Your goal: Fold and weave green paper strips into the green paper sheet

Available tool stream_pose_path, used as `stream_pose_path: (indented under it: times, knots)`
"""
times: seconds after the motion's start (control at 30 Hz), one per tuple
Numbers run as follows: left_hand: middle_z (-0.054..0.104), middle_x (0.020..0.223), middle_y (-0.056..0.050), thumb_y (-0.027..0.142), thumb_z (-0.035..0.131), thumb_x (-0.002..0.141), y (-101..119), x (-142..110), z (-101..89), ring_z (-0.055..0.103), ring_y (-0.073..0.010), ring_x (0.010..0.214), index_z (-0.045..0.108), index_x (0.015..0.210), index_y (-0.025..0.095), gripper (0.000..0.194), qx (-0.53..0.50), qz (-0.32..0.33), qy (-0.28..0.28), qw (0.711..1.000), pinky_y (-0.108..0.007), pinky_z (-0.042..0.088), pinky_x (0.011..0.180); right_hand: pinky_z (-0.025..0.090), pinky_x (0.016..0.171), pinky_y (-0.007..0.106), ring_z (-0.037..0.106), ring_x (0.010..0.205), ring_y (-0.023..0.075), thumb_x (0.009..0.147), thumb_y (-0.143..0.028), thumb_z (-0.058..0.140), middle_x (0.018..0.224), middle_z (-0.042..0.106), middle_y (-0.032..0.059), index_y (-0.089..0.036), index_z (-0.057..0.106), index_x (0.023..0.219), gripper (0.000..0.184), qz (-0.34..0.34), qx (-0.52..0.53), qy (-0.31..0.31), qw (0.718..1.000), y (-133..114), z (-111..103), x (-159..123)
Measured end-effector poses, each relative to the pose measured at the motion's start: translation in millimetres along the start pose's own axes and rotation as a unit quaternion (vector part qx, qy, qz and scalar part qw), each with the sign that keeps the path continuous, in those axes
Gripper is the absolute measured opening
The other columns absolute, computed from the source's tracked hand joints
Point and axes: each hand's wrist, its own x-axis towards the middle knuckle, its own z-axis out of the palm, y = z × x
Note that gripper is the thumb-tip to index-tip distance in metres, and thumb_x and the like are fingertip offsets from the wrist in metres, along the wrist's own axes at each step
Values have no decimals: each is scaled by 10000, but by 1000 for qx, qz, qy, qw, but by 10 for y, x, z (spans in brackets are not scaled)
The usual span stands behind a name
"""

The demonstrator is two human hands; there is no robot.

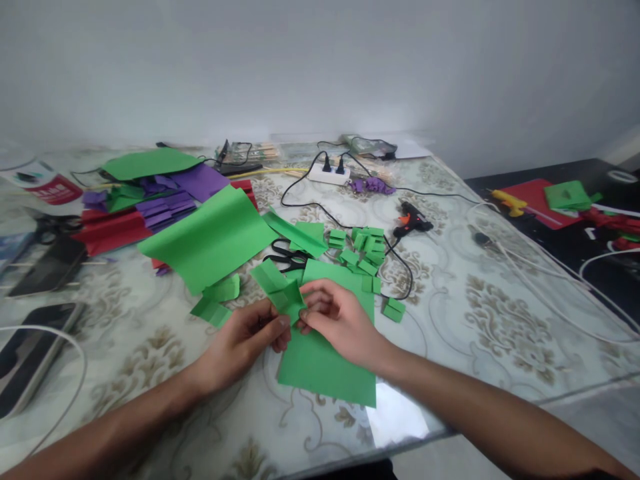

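A creased strip of green paper (275,283) is pinched between my two hands near the middle of the table. My left hand (257,330) grips its lower left side, fingers closed. At its right edge, the thumb and fingertips of my right hand (335,320) are closed on it. Beneath lies a flat green sheet (330,373). Black-handled scissors (286,257) rest just behind the strip, partly covered by green paper. Several small folded green pieces (367,250) are heaped behind my right hand, and another creased green piece (217,300) lies beyond my left hand.
A large curled green sheet (215,233) lies over red and purple paper at the left. Behind are a white power strip (330,175) and a black glue gun (413,220) with its cord. Phones (37,350) lie at left; white cables (545,267) cross the right.
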Motion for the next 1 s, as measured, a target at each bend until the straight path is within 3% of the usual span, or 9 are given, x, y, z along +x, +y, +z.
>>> stream_pose_path:
  times: [0.13,0.23,0.3,0.33,0.4,0.57,0.7,0.83,1.0]
  knots:
    - [733,712,-49,579,682,964,14,7,3,690,-193,667,712,772,167,456,-18,-7,9,1000,-301,565,649,600,780,363,696,910,194,881,-189,709,1099,657,62,-247,520,1093,290,-156,-160,59,973,3,-6,-74]
    - [740,717,-47,592,693,951,12,13,8,694,-195,673,715,777,166,461,-34,-12,18,999,-306,567,663,578,919,418,647,1126,244,909,-113,659,1178,602,95,-246,561,1030,205,-326,-295,65,896,-21,-10,-132]
    - [748,732,-47,585,700,948,6,16,7,700,-199,694,720,788,166,449,-41,-10,21,999,-308,567,683,568,948,429,621,1172,257,923,-92,631,1226,566,112,-238,617,979,157,-387,-347,54,853,-31,-10,-154]
    - [749,738,-46,577,703,948,3,15,6,701,-201,705,722,794,167,439,-41,-8,23,999,-308,565,692,569,939,430,627,1134,254,933,-106,630,1214,561,114,-235,647,985,140,-393,-361,53,844,-31,-11,-160]
    - [745,748,-43,553,706,952,-7,7,0,697,-205,731,723,797,168,415,-30,-5,30,999,-308,555,711,577,872,403,644,994,230,963,-163,635,1118,578,104,-230,696,1046,123,-369,-374,51,849,-20,-12,-162]
    - [722,832,-48,490,677,983,-20,-28,-13,663,-215,807,714,871,169,343,17,33,29,999,-309,516,743,486,640,294,571,669,155,1007,-260,632,791,584,12,-208,730,1093,141,-240,-341,-9,909,4,1,-154]
    - [669,839,-32,469,666,992,4,-38,-25,609,-202,799,683,871,175,318,30,56,9,998,-298,486,721,421,624,286,497,615,130,954,-250,675,685,530,-35,-201,738,999,91,-183,-272,-18,945,-10,43,-143]
    - [677,859,-44,481,641,1006,-4,-35,-36,621,-213,825,656,864,177,337,31,46,0,998,-313,488,745,360,569,269,436,573,111,892,-330,740,620,477,-68,-194,734,953,149,-61,-149,-16,987,-25,62,-103]
    - [658,847,-21,449,680,992,-65,-35,-11,619,-193,798,629,891,190,282,22,40,22,999,-292,495,706,349,494,250,458,504,97,839,-432,813,602,510,-85,-183,705,999,315,1,-28,-40,999,-53,35,-41]
